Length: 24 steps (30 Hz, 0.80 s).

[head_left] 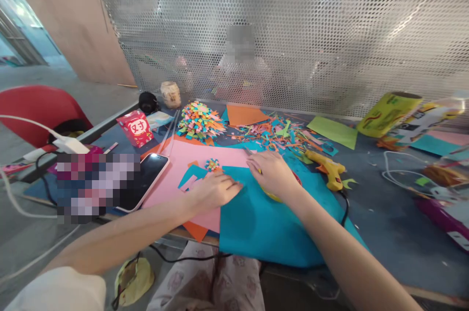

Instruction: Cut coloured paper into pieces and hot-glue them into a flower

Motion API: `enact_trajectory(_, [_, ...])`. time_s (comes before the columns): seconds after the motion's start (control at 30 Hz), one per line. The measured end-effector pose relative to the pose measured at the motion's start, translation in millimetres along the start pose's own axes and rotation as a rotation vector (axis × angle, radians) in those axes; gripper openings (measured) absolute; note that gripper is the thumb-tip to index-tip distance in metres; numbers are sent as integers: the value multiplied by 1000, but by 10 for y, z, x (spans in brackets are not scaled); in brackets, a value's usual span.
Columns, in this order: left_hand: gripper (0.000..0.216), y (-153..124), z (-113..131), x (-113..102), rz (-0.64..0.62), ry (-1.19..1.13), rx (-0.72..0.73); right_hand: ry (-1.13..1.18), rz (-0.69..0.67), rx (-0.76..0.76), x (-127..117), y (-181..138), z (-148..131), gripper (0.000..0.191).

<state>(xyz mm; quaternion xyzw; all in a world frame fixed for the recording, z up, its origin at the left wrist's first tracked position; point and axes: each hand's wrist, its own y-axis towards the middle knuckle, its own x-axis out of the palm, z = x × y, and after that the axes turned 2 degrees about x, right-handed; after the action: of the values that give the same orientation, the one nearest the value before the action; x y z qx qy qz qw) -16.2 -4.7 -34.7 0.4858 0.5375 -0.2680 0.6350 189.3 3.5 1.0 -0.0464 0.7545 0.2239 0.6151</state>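
Note:
My left hand lies over the left edge of the blue paper, palm down with its fingers loosely stretched. Beside it, small blue and pink paper strips and a small multicoloured paper flower rest on a pink sheet. My right hand is closed over what looks like a pair of scissors on the blue paper. Yellow and red handle parts show under the palm, and a grey tip sticks out past the fingers. The rest is hidden by the hand.
A cone of paper curls and a heap of paper scraps lie at the back. A yellow glue gun with a black cord is to the right. On the left are a phone and a red packet. Perforated metal stands behind.

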Motion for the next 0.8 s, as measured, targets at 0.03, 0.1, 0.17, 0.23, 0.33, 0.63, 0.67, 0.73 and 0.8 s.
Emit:
enact_trajectory(0.03, [24, -4, -25, -23, 41, -117, -89, 62, -2, -34, 39, -18, 35, 24])
enact_trajectory(0.1, [25, 8, -71, -75, 134, -418, -321, 185, -13, -90, 99, -75, 76, 21])
enact_trajectory(0.17, [26, 34, -102, -119, 216, -735, -536, 287, -16, -115, 130, -130, 66, 20])
enact_trajectory(0.23, [28, 53, -109, -145, 229, -968, -647, 366, -2, -110, 142, -162, 17, 17])
enact_trajectory(0.33, [30, 54, -89, -158, 206, -1106, -707, 444, 16, -84, 155, -171, -63, 11])
enact_trajectory(0.63, [26, 62, -95, -122, 184, -1038, -711, 572, 41, -44, 208, -194, -83, 7])
enact_trajectory(0.67, [25, 66, -89, -117, 178, -1022, -698, 565, 47, -52, 209, -195, -87, 5])
enact_trajectory(0.73, [24, 70, -75, -111, 165, -994, -685, 547, 59, -78, 208, -195, -96, 5])
enact_trajectory(0.8, [24, 68, -76, -120, 154, -961, -679, 520, 72, -110, 208, -196, -100, 8])
